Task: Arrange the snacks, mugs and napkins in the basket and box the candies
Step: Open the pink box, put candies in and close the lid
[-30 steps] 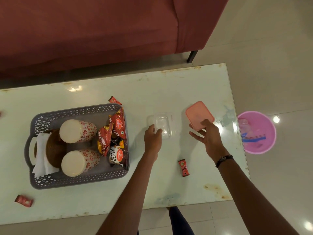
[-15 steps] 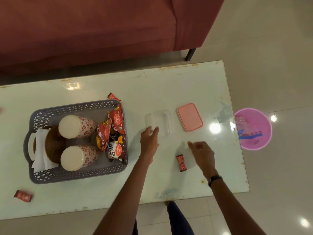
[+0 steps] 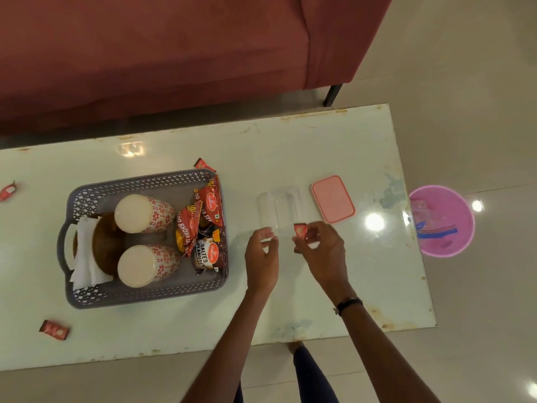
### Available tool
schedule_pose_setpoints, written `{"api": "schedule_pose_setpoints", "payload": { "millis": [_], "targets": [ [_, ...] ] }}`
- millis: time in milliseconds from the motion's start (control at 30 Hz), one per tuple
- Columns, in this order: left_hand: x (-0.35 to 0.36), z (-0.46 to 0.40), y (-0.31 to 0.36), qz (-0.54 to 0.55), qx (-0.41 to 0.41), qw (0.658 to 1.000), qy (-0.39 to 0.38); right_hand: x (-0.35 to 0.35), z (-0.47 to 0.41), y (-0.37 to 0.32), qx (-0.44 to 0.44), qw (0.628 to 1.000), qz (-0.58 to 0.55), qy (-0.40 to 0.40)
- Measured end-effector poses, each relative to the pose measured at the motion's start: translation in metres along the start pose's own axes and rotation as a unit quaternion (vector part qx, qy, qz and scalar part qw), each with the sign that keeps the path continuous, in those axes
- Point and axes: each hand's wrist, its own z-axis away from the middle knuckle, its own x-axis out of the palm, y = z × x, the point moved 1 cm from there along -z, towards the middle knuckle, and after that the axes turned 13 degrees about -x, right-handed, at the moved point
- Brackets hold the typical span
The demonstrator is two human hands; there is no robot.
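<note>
Candy pinched in right hand over clear box; left hand grips its rim.

Mugs, snacks in basket; box right; lid beyond.

A long table with a pale, glossy top fills the middle, its edges chipped and rust-stained, and ceiling lights glare off its surface. Beyond the table's far edge stands a dark red sofa, one thin black leg showing near the table's far right corner. The floor around the table is shiny beige tile with bright light spots. A round pink tub sits on the floor just beside the table's right end.
</note>
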Motion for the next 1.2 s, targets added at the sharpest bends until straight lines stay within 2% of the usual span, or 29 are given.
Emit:
{"api": "schedule_pose_setpoints", "payload": {
  "millis": [167, 267, 367, 433, 500, 600, 800, 867, 933, 1000, 1100, 1200],
  "targets": [
    [-0.03, -0.025, 0.056, -0.092, 0.169, 0.978, 0.086, 0.015, -0.043, -0.018, -0.031, 0.999, 0.015, -0.01],
    [-0.058, -0.059, 0.089, -0.151, 0.223, 0.956, 0.116, 0.02, -0.051, -0.018, -0.035, 0.998, 0.048, -0.018],
    [-0.085, -0.11, 0.113, -0.223, 0.201, 0.943, 0.145, 0.023, -0.051, -0.016, -0.048, 0.997, 0.056, -0.009],
    [-0.097, -0.146, 0.123, -0.303, 0.174, 0.922, 0.164, 0.026, -0.048, -0.017, -0.069, 0.997, 0.045, -0.006],
    [-0.107, -0.177, 0.129, -0.366, 0.127, 0.913, 0.13, 0.029, -0.044, -0.02, -0.088, 0.995, 0.036, -0.005],
    [-0.112, -0.205, 0.135, -0.432, 0.097, 0.896, 0.032, 0.033, -0.041, -0.02, -0.092, 0.996, 0.02, 0.004],
    [-0.105, -0.217, 0.145, -0.507, 0.084, 0.858, -0.008, 0.038, -0.041, -0.016, -0.076, 0.997, 0.001, 0.023],
    [-0.102, -0.212, 0.154, -0.478, 0.11, 0.871, -0.005, 0.038, -0.044, -0.016, -0.066, 0.998, 0.005, 0.025],
    [-0.091, -0.191, 0.164, -0.381, 0.151, 0.912, 0.022, 0.037, -0.047, -0.016, -0.061, 0.998, 0.01, 0.031],
    [-0.072, -0.154, 0.167, -0.277, 0.184, 0.943, -0.007, 0.035, -0.05, -0.019, -0.049, 0.998, 0.007, 0.041],
    [-0.035, -0.093, 0.138, -0.233, 0.192, 0.949, -0.089, 0.029, -0.052, -0.024, -0.028, 0.998, 0.002, 0.058],
    [-0.006, -0.063, 0.092, -0.222, 0.154, 0.96, -0.075, 0.026, -0.052, -0.024, -0.014, 0.998, 0.018, 0.057]
  ]
}}
